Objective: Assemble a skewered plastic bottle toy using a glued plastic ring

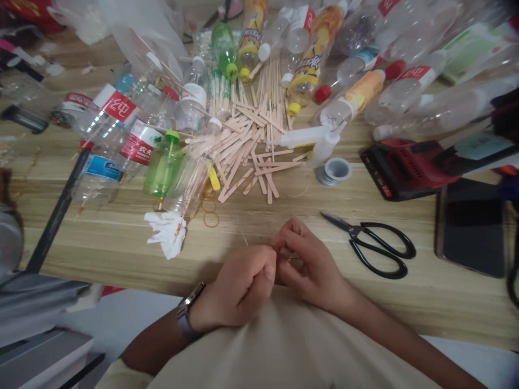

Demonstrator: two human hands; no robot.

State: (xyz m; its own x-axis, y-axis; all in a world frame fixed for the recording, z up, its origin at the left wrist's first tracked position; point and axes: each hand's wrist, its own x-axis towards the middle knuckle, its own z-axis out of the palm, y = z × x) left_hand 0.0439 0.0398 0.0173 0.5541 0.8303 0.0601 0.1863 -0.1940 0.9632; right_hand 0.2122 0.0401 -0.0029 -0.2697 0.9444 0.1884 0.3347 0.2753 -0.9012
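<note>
My left hand, with a watch on its wrist, is curled closed at the table's front edge. Touching it is my right hand, its thumb and fingers pinched together. A fine pale thread shows just beyond the left hand, and a bit of it seems to run between the right fingers. Black-handled scissors lie to the right, their blades slightly apart. Behind the hands is a heap of flat wooden sticks. Rubber bands lie left of the thread.
Plastic bottles crowd the left and back. A crumpled white tissue lies front left. A tape roll, a red-and-black power tool and a dark phone are on the right. Someone's sleeve shows at far left.
</note>
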